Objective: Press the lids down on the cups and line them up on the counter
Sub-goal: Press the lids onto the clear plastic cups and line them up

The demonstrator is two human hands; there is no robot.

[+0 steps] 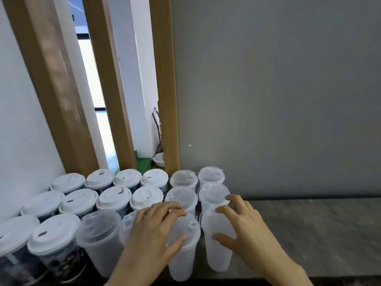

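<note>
On the grey stone-look desk (309, 234), seen from the head camera, most of the work looks done. Three rows of dark printed cups with opaque white dome lids (115, 198) stand packed against the white wall at the left, and beside them frosted translucent plastic cups with clear lids (211, 175) carry the rows on toward the right. All of these appear capped and in line, though whether each lid is fully snapped down is hard to tell.

What seems left is the near row's right end. The left hand (152, 232) lies over the clear lid of a frosted cup at the desk's front edge (182, 256); its fingers arch across the top and its thumb rests on the lid's near rim, a half-closed grip that reads as pressing the lid down. The right hand (245, 226) holds the neighbouring frosted cup (216, 250), just to the right of the first and nearly touching it, with fingers curled round its far upper side and the thumb on the near wall. That cup's top is partly hidden, so its lid's seating cannot be judged.

Both cups stand upright at the end of the front row, roughly in line with the rows behind them.
</note>
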